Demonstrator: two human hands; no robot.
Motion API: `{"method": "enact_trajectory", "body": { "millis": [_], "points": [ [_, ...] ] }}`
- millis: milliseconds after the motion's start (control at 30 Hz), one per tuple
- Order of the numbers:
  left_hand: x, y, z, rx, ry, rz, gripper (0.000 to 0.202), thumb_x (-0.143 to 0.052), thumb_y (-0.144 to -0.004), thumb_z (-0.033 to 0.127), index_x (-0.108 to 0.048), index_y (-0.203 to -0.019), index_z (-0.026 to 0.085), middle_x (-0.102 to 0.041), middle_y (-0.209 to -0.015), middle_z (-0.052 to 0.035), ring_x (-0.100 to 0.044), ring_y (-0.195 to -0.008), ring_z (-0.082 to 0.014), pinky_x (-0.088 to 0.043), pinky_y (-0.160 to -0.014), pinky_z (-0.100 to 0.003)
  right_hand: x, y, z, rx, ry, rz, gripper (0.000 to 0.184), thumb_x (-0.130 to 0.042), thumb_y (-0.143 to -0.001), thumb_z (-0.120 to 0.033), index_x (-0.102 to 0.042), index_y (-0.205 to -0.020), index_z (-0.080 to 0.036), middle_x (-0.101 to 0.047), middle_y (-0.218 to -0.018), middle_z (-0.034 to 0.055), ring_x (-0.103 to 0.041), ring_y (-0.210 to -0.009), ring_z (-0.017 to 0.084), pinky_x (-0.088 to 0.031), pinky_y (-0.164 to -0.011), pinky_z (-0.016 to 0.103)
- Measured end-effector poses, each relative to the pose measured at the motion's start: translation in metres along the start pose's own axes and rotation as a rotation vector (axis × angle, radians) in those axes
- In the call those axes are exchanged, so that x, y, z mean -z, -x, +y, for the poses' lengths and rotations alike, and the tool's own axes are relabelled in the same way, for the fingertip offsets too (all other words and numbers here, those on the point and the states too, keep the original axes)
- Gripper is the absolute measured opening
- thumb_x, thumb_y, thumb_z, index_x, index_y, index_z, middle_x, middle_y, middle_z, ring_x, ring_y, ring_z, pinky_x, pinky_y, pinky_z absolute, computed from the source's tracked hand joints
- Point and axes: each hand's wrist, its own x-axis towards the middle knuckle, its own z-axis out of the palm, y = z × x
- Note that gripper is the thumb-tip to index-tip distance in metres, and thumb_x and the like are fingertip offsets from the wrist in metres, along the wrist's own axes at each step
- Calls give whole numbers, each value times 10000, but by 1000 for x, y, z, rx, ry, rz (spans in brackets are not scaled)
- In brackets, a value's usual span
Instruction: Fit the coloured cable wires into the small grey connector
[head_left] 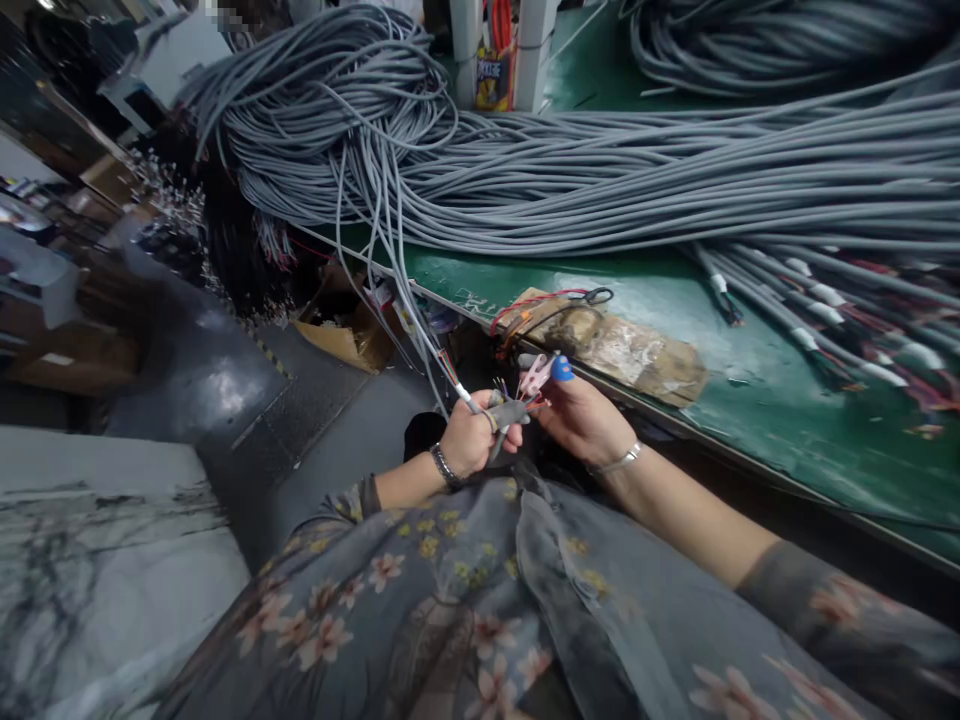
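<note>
Gripping a grey cable end just below the middle of the frame, the left hand is closed around its jacket. The right hand, a blue cover on one fingertip, is just beside the thin wires; I cannot tell whether its fingertips meet on anything. The cable end points right and slightly upward, its long axis nearly level across the frame. It looks light, with a firm, springy, perhaps slightly slick jacket; the thin wires seem soft and easily bent, so the jacket behind them is the surer hold. Farther off, a white sleeve marks another cable, slanting from the hand toward the upper left. Beyond, the green surface carries a brown pad and, across the upper frame, a long grey cable bundle.
</note>
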Motion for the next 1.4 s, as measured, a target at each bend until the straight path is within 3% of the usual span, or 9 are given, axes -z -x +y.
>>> {"method": "enact_trajectory", "body": {
  "millis": [100, 300, 567, 667, 767, 967, 1100, 1267, 1400],
  "points": [
    [0, 0, -1, -3, -5, -13, 518, -753, -462, 557, -479, -573, 131, -503, -442, 0, -428, -355, -71, -325, -365, -189, 0, 1, 0, 4, 2, 14, 389, -783, -613, -539, -651, -717, -189, -614, -713, -9, -542, -634, 93, -466, -561, 201],
    [6, 10, -4, -52, -41, -44, 517, -757, -510, 559, -474, -578, 132, -495, -446, 1, -435, -373, -71, -369, -386, -193, 3, 7, -4, -97, 27, -95, 506, -594, -728, -688, -652, -761, -186, -640, -758, 44, -554, -597, 115, -491, -564, 242],
    [16, 6, -18, -223, -20, 4, 483, -741, -617, 547, -520, -671, 121, -539, -517, 2, -478, -416, -69, -413, -423, -188, 9, 15, -4, -210, 65, -111, 473, -782, -553, -598, -667, -734, -177, -642, -693, 25, -580, -563, 116, -523, -523, 232],
    [17, 5, -19, -255, -33, -3, 462, -726, -645, 537, -529, -680, 120, -544, -529, 0, -489, -433, -71, -423, -439, -191, 9, 18, -5, -211, 85, -97, 469, -720, -638, -624, -655, -720, -167, -646, -721, 44, -589, -586, 118, -529, -532, 232],
    [13, 6, -16, -243, -44, 6, 473, -719, -638, 552, -529, -686, 122, -542, -530, 2, -476, -428, -66, -419, -437, -191, 7, 15, -7, -153, 75, -61, 430, -645, -741, -602, -649, -762, -172, -635, -737, 46, -583, -608, 113, -519, -533, 219],
    [2, 6, -3, -185, -48, 15, 505, -737, -568, 563, -478, -624, 133, -522, -480, 6, -438, -383, -58, -363, -391, -175, 2, 8, -2, 45, 181, 96, 467, -821, -501, -561, -626, -669, -171, -553, -611, -7, -474, -522, 78, -453, -478, 190],
    [-1, 5, 0, -160, -40, 30, 523, -741, -539, 565, -435, -592, 143, -514, -454, 11, -408, -356, -50, -348, -377, -174, 6, 8, 4, 289, 306, 190, 470, -779, -536, -615, -624, -630, -181, -573, -608, 7, -463, -516, 84, -425, -487, 208],
    [-2, 2, -2, -146, -34, 21, 513, -743, -526, 560, -460, -596, 138, -527, -462, 4, -425, -364, -56, -358, -385, -178, 9, 1, 4, 70, 133, 28, 514, -768, -526, -643, -657, -745, -192, -581, -656, 1, -509, -587, 110, -461, -542, 231],
    [-2, 0, -3, -136, -12, 43, 501, -738, -520, 558, -503, -632, 130, -517, -455, 8, -416, -360, -57, -324, -372, -175, 8, -3, 4, 19, 15, 27, 481, -799, -537, -578, -677, -793, -190, -607, -705, -9, -534, -651, 101, -469, -607, 211]
  ]
}}
